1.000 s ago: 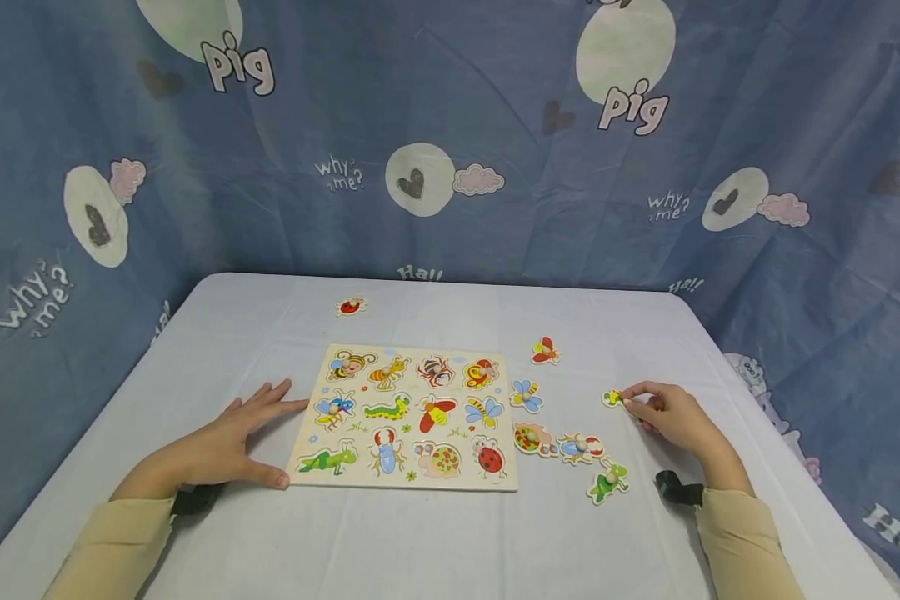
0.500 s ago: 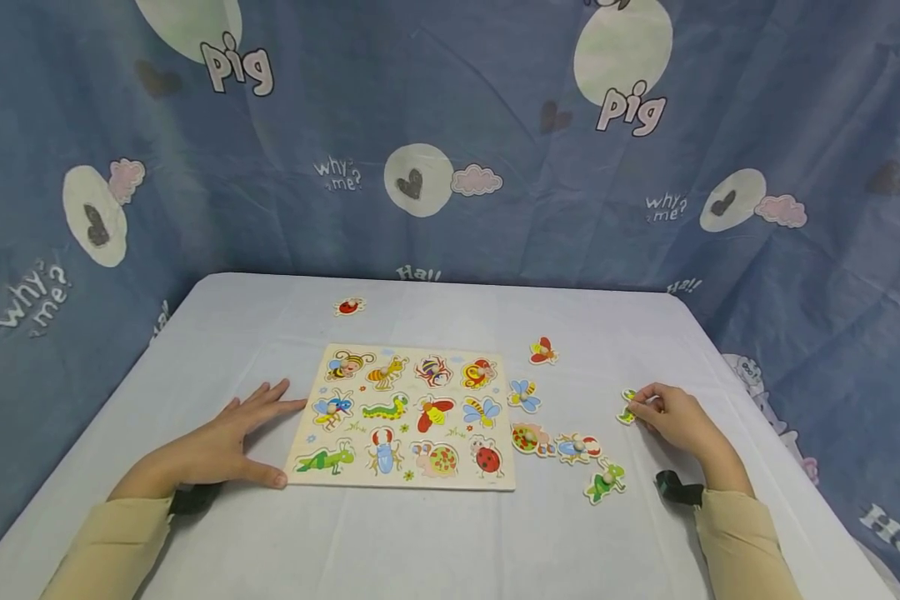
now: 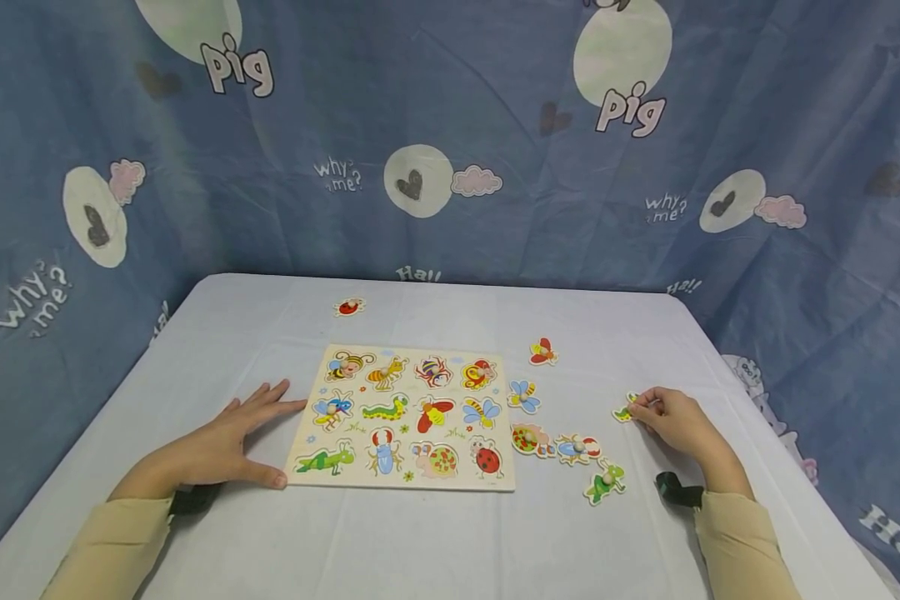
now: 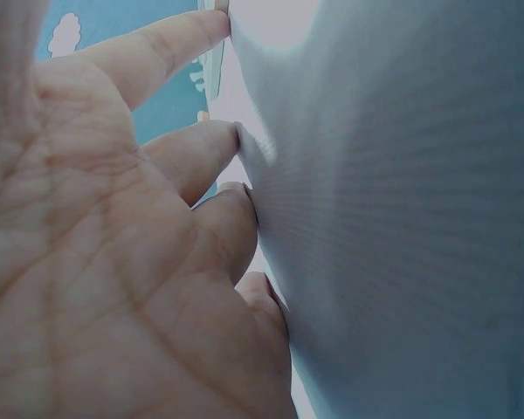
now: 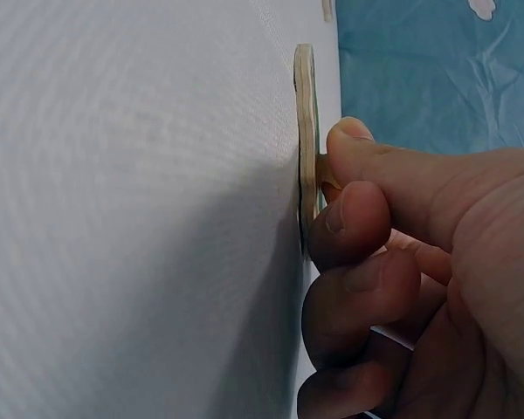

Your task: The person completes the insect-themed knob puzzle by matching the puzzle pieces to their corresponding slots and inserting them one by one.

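My right hand (image 3: 673, 417) pinches the small knob of a green caterpillar puzzle piece (image 3: 624, 412) between thumb and fingertips, on the right of the table. In the right wrist view the wooden caterpillar piece (image 5: 306, 131) appears edge-on, very close to the white cloth; I cannot tell whether it touches. Part of its face is covered by my fingers. My left hand (image 3: 225, 446) lies with fingers spread at the left edge of the wooden insect puzzle board (image 3: 401, 482); thumb and index fingertip reach that edge. The left wrist view shows its palm (image 4: 96, 253) and straight fingers.
Beside the board lie a red moth piece (image 3: 543, 352), a dragonfly piece (image 3: 524, 397), a snail piece (image 3: 529, 439), a beetle piece (image 3: 577, 448) and a grasshopper piece (image 3: 606, 482). A ladybug piece (image 3: 349, 307) lies behind it. A patterned blue curtain (image 3: 450, 108) hangs behind the table.
My right hand has shifted slightly right and turned the caterpillar piece, which now points down to the left. The left hand and board stay in place.
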A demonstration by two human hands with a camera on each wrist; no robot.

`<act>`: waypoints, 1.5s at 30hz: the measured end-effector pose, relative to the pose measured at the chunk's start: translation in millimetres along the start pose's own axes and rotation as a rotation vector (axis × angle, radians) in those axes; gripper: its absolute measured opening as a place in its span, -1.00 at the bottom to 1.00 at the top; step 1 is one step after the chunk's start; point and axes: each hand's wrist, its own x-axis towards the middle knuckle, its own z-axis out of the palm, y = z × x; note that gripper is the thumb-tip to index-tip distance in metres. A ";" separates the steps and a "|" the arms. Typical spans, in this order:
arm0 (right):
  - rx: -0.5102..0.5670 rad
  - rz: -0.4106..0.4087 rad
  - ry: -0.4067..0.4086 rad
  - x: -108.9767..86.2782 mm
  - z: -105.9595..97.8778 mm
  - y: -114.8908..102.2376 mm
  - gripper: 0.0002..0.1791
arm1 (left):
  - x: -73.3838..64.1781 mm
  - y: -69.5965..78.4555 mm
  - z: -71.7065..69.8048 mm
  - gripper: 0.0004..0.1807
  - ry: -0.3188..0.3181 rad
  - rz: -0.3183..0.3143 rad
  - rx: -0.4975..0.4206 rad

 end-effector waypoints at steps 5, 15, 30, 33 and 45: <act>0.039 -0.003 -0.021 -1.8 -1.5 2.3 -0.72 | 0.4 -0.8 0.8 0.23 -0.003 0.004 0.003; 0.068 -0.071 -0.043 -1.5 -2.2 10.2 -0.73 | 0.4 -0.5 -0.5 0.23 -0.005 0.009 0.001; 0.041 -0.129 -0.018 -1.2 -1.6 6.0 -0.78 | -1.7 1.5 -1.5 0.23 0.000 0.001 0.011; 0.038 -0.128 -0.013 -1.6 -3.2 4.9 -0.78 | -1.3 2.6 -1.4 0.24 0.000 -0.001 0.014; -0.027 -0.178 0.030 2.0 -11.2 -13.0 -0.84 | 0.0 3.1 -0.4 0.25 -0.001 -0.019 0.026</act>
